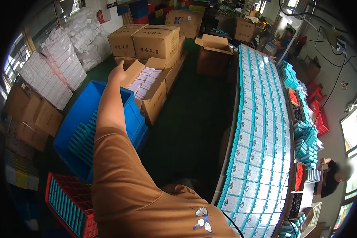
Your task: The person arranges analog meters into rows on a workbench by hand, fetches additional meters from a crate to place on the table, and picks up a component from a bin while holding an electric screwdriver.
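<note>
My left arm, in a brown sleeve, stretches out past a blue crate (pixel 61 133). My left hand (pixel 117 74) is beside the flap of an open carton (pixel 155 106); I cannot tell whether it touches the flap. One finger or the thumb points up; the other fingers are hidden. Pale lilac boxes (pixel 145 82) fill the carton in rows. Several teal pieces (pixel 82 137) lie in the blue crate, partly behind my arm. My right hand is out of view.
Closed cartons (pixel 156 41) are stacked behind the open one. A long table carries rows of white-and-teal boxes (pixel 248 154) on my right. A red crate (pixel 67 206) holds teal pieces at lower left. Another person (pixel 328 178) is beyond the table.
</note>
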The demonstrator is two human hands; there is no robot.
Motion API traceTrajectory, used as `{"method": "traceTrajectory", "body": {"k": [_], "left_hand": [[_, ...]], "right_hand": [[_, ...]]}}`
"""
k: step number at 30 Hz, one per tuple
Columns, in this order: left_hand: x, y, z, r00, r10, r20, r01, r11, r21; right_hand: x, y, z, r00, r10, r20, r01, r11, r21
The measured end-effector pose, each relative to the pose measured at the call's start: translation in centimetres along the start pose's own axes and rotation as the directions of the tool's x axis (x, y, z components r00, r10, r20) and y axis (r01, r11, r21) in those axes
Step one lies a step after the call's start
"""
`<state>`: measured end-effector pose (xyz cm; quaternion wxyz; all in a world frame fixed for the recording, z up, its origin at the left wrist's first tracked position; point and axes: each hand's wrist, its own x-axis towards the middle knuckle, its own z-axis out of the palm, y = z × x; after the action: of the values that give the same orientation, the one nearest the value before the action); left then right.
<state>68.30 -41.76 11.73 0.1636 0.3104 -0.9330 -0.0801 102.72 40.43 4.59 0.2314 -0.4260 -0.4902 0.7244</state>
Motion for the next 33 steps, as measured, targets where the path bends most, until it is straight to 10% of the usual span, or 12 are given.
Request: {"method": "traceTrajectory", "body": {"k": [3,12,16,20,26,29,33], "left_hand": [[-2.8,0.5,-1.4,0.965,-0.106,0.239,0.137,0.984,-0.116],[-6.7,4.0,-2.7,0.962,-0.059,0.268,0.125,0.964,-0.235],[0.4,1.0,11.7,0.920,0.314,0.233,-0.252,0.932,-0.261],[-14.6,15.1,5.4,0.687,0.499,0.528,-0.118,0.793,-0.597],[-32.7,25.2,-6.7,0.209,0.967,0.146,0.314,0.075,-0.946],[-38.0,27.0,-15.1,0.029,0.911,-0.411,0.741,-0.296,-0.603],[-41.2,28.4,-21.0,0.069,0.657,-0.751,0.925,-0.323,-0.198]], "right_hand": [[-0.1,0.3,-0.4,1.000,0.014,-0.005,-0.014,1.000,0.010],[0.0,1.3,-2.1,0.999,0.037,-0.025,-0.036,0.998,0.048],[-0.1,1.6,-2.7,0.998,0.047,-0.030,-0.045,0.997,0.064],[-0.2,1.8,-3.5,0.998,0.054,-0.038,-0.050,0.995,0.081],[-0.7,1.9,-4.4,0.996,0.056,-0.065,-0.050,0.994,0.098],[-1.1,1.8,-4.7,0.995,0.049,-0.082,-0.041,0.994,0.105],[-1.6,1.9,-5.4,0.995,0.051,-0.088,-0.042,0.993,0.107]]}}
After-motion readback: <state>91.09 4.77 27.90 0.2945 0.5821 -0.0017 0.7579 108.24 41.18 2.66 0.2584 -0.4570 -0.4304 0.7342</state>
